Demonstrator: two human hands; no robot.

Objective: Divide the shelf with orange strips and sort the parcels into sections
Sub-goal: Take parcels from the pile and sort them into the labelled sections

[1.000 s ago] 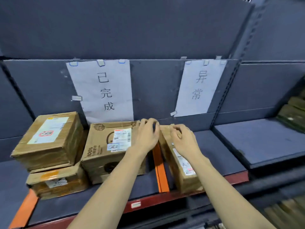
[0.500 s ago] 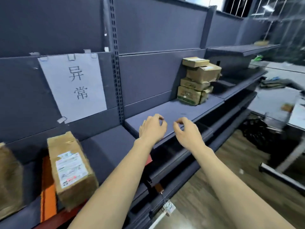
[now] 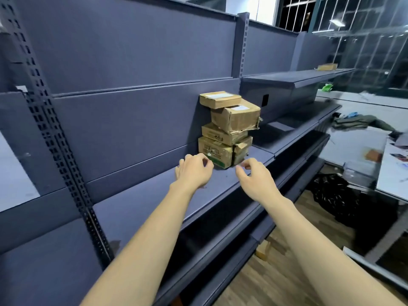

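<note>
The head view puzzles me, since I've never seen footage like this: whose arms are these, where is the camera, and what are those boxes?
No machine here: a person wears a camera on their head, looking forward and down, so you see their own arms. The left hand and right hand reach out, fingers loosely curled, holding nothing. Ahead, a stack of cardboard parcels stands on a dark shelf against its back panel. No orange strip shows in this picture.
</note>
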